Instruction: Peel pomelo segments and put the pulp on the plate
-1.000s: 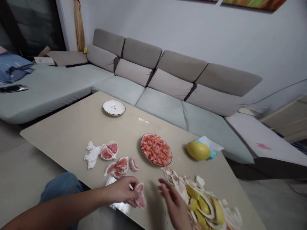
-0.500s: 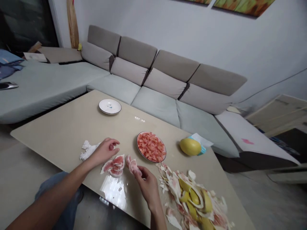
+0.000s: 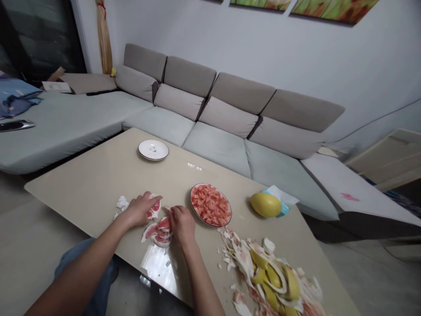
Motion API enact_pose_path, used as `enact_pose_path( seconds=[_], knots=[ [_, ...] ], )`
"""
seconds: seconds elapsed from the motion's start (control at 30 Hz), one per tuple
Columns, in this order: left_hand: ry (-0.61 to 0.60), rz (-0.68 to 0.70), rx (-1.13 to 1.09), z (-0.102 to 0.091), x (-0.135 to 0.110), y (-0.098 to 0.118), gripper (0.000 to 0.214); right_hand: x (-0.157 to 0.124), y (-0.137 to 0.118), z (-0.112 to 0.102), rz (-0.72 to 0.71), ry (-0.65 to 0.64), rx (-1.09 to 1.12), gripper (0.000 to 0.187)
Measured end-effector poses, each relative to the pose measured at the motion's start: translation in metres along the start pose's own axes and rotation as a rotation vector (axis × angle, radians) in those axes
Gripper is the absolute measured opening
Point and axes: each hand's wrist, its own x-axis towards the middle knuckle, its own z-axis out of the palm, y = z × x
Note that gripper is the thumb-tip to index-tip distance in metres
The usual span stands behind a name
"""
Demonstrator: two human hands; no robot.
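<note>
Currently touching citrus chunk (image 3: 155,208) on tbl (image 3: 98,175), just past loose segs (image 3: 161,233), w/ L hand (image 3: 138,210); holding R hand (image 3: 182,225) half-curled beside segs, L of pulp plate (image 3: 199,217). Can't tell if gripping w/ either.

Left grip (image 3: 140,211) on pomelo chunk (image 3: 155,209); right grip (image 3: 183,225) beside segments (image 3: 161,232).

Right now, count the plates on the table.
2. One printed plate near the far edge of the table; one fruit plate beside the right hand. No others show.
</note>
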Motion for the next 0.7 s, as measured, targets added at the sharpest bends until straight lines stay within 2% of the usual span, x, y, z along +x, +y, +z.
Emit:
enact_pose_path(
  seconds=[0.2, 0.3, 0.4, 0.5, 0.7],
  knots=[
    [0.112, -0.022, 0.023, 0.002, 0.007, 0.007, 0.084, -0.011, 0.005, -0.018, -0.053, -0.139, 0.086, 0.021],
    [0.206, -0.006, 0.002, 0.001, 0.007, 0.013, 0.085, -0.012, -0.002, -0.027, -0.045, -0.135, 0.145, 0.021],
    [0.268, 0.086, -0.04, -0.001, 0.005, 0.021, 0.088, -0.013, -0.016, -0.03, 0.004, -0.111, 0.209, 0.031],
    [0.278, 0.213, -0.078, 0.0, 0.0, 0.031, 0.087, -0.015, -0.026, -0.03, 0.051, -0.127, 0.255, 0.03],
    [0.29, 0.401, -0.128, 0.014, -0.011, 0.046, 0.091, -0.024, -0.026, -0.04, 0.138, -0.163, 0.228, 0.027]
  ],
)
